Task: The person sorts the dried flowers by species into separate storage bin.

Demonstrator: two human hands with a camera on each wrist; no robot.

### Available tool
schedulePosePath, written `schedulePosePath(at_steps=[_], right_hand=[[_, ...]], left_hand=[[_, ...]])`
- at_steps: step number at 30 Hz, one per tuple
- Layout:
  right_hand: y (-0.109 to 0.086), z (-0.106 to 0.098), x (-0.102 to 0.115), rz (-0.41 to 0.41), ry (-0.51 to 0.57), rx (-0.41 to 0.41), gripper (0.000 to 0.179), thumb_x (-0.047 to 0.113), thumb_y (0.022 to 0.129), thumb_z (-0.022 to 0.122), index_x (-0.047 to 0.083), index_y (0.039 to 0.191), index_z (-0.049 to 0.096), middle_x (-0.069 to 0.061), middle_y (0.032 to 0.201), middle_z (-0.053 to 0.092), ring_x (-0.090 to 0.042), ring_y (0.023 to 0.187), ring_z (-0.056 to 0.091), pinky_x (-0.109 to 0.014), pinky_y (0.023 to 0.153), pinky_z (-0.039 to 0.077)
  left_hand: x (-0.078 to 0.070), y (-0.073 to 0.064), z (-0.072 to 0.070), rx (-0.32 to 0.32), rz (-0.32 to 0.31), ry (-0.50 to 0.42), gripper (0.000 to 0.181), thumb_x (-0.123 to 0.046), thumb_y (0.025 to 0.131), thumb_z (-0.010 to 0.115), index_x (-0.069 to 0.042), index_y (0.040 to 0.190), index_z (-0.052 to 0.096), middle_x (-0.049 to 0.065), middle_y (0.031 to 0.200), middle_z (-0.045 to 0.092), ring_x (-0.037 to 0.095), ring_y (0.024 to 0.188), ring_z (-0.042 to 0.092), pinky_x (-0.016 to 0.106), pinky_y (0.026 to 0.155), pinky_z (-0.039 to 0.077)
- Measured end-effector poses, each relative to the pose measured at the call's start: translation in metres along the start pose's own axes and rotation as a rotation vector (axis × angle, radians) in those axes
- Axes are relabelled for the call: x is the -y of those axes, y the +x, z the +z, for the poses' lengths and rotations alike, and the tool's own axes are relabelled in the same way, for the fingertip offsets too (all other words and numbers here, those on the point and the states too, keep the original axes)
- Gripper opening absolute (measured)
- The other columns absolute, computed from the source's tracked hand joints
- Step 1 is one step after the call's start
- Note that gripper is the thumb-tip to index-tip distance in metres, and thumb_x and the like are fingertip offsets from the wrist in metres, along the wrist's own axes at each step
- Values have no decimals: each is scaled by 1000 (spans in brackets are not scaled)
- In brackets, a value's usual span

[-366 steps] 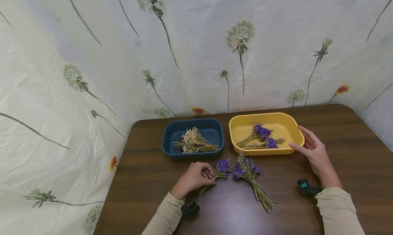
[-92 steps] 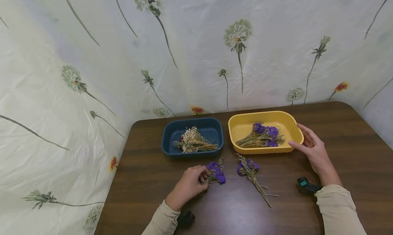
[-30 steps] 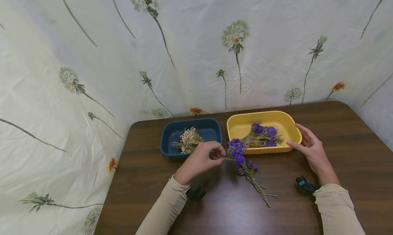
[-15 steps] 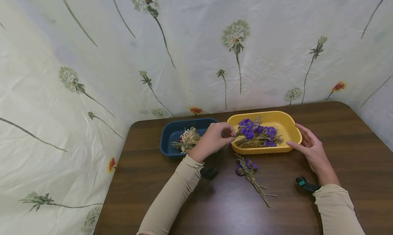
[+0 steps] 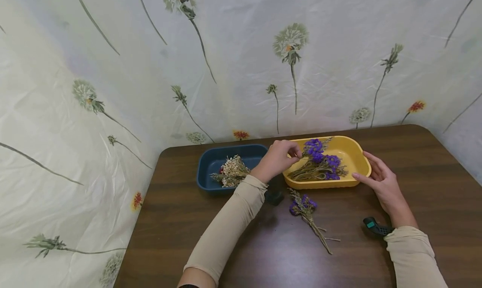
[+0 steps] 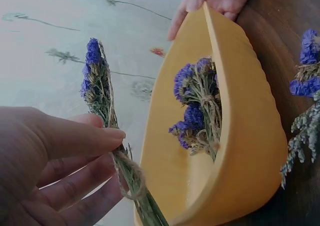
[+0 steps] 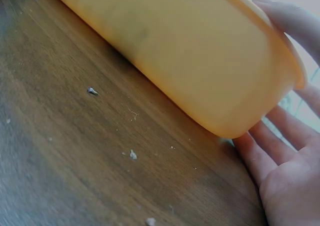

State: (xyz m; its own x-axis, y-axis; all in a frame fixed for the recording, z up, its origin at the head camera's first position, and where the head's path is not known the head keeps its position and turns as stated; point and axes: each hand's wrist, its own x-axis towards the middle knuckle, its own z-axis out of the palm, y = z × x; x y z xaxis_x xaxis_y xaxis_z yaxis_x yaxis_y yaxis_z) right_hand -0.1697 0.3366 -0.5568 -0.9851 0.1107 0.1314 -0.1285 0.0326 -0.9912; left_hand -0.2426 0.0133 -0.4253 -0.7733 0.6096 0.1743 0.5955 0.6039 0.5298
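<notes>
My left hand (image 5: 278,160) pinches a twine-tied bunch of dried purple flowers (image 6: 132,173) between thumb and fingers, over the left part of the yellow tray (image 5: 350,150). Its purple heads point up and away from the hand in the left wrist view. Below it in the tray lie other tied purple bunches (image 6: 192,93), stems toward the left. At the tray's right end my right hand (image 5: 384,187) holds the wall, thumb at the rim and fingers round the outer side, as the right wrist view also shows the fingers (image 7: 275,136) against the end.
Another purple bunch (image 5: 306,212) lies on the brown table (image 5: 286,254) in front of the yellow tray. Left of that tray stands a dark blue tray (image 5: 205,171) with cream dried flowers (image 5: 233,169). Small crumbs (image 7: 133,155) dot the tabletop. A flower-patterned sheet (image 5: 241,70) hangs behind.
My left hand has carried its purple bunch from the table up and right over the yellow tray. Since the oldest frame more bunches lie in that tray. The right hand has stayed there.
</notes>
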Motion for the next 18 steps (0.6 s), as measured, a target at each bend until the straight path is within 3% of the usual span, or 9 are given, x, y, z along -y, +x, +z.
schedulePosePath(at_steps=[5, 13, 18], right_hand=[[1, 0, 1, 2, -10, -1, 76, 4, 96, 72, 20, 161, 36, -3, 171, 29, 12, 122, 52, -1, 91, 45], [0, 0, 1, 7, 10, 3, 76, 5, 96, 73, 20, 161, 36, -2, 171, 29, 12, 121, 53, -1, 90, 46], [0, 0, -1, 7, 16, 1, 77, 5, 95, 73, 20, 161, 37, -1, 171, 30, 12, 121, 53, -2, 91, 46]], left_hand=[[-4, 15, 5, 11, 2, 31, 6, -10, 98, 70, -13, 95, 74, -4, 95, 74, 3, 86, 66, 13, 76, 49], [-9, 36, 14, 46, -62, 77, 13, -7, 100, 65, -14, 97, 75, -8, 93, 69, 5, 86, 62, 19, 81, 49], [-12, 44, 23, 52, -66, 70, 13, -4, 99, 64, -12, 97, 74, -6, 93, 69, 7, 85, 62, 19, 76, 49]])
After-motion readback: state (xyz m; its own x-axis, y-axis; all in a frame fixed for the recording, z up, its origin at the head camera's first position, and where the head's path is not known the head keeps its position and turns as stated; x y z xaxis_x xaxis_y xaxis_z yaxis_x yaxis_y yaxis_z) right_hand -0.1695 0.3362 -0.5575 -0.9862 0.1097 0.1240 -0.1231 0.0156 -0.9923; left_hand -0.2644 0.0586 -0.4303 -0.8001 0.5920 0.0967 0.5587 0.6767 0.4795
